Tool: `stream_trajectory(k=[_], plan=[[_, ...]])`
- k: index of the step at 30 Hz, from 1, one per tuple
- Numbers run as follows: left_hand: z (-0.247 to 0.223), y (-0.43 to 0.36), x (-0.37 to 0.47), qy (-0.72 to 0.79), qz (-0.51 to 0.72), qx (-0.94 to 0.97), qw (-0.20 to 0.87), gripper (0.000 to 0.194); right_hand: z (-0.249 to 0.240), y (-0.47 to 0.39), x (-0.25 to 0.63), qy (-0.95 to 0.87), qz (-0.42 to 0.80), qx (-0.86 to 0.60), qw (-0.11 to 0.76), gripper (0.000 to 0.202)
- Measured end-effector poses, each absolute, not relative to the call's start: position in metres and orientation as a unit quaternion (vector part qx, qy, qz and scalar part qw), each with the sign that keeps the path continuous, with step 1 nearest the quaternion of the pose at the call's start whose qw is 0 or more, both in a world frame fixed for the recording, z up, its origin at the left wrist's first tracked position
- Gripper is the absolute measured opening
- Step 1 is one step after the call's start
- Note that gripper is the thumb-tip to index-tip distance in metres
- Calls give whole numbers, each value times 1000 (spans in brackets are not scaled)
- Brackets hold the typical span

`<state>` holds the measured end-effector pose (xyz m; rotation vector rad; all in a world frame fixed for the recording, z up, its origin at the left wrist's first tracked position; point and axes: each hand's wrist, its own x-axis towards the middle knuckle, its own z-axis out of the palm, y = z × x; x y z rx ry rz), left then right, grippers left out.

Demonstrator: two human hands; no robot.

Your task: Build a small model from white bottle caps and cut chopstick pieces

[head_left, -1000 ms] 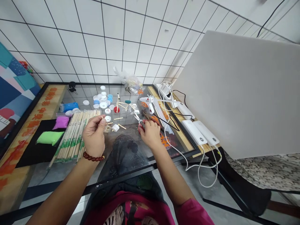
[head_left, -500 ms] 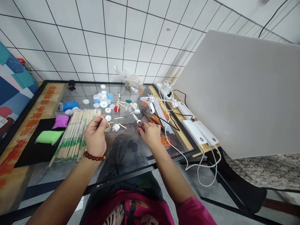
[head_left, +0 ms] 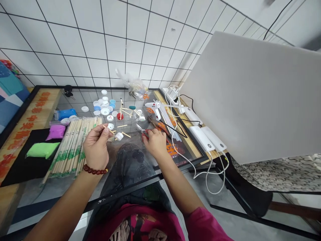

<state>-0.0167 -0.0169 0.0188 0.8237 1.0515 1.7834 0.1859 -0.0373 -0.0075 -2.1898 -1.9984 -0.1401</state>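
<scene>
My left hand (head_left: 95, 147), with a dark bead bracelet on the wrist, pinches a short wooden stick (head_left: 108, 129) above the glass table (head_left: 130, 160). Just beyond the stick lie a white bottle cap (head_left: 110, 126) and a cap with a stick in it (head_left: 119, 136). My right hand (head_left: 154, 142) is closed on the red handles of a pair of scissors (head_left: 141, 131), whose blades point away to the left over the table. A small structure of sticks and caps (head_left: 125, 112) stands behind them.
A bundle of wrapped chopsticks (head_left: 74, 144) lies left of my left hand, beside green (head_left: 42, 149) and purple (head_left: 55, 132) bags. Several bottle caps (head_left: 104, 103), a glue gun (head_left: 154, 108), white power banks (head_left: 208, 139) with cables and a large white board (head_left: 250, 97) fill the back and right.
The view has shifted, so everything sits a little further left. My left hand now holds the stick slightly lower and nearer the caps. My right hand stays on the scissors.
</scene>
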Motion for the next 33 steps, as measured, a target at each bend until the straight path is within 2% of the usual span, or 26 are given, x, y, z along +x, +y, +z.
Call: stream_trajectory(k=[20,33], plan=[[18,-24,-12,402,697,340,486,21,-9,-33,190,-659,-42,-744,102,26],[19,-28,-8,398,684,337,509,29,-12,-31,191,-671,-45,-733,98,28]])
